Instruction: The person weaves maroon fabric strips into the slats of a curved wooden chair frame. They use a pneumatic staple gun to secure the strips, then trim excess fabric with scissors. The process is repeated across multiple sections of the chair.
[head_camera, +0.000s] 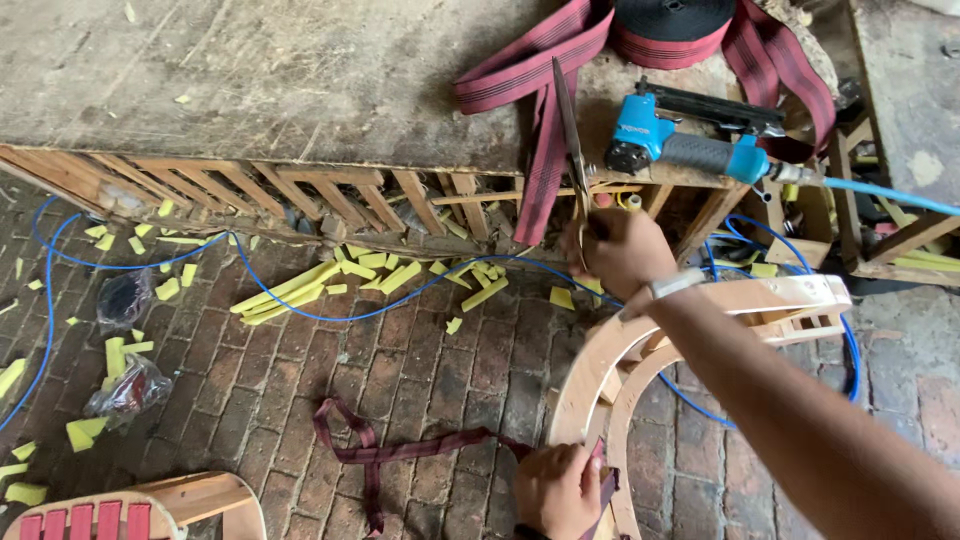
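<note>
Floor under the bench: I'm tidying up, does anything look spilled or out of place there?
Yes. Yellow foam offcuts lie scattered over the brick floor, a blue air hose snakes through them, and a loose maroon webbing strip trails from the left hand.

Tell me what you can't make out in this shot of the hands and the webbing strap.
- Scissor handles: head view, covered by the right hand.
- Left hand: cut off by the bottom edge; its grip on the maroon strap is partly hidden.
- Webbing roll: cut off by the top edge.
- Curved wooden frame: lower part runs out of view.
</note>
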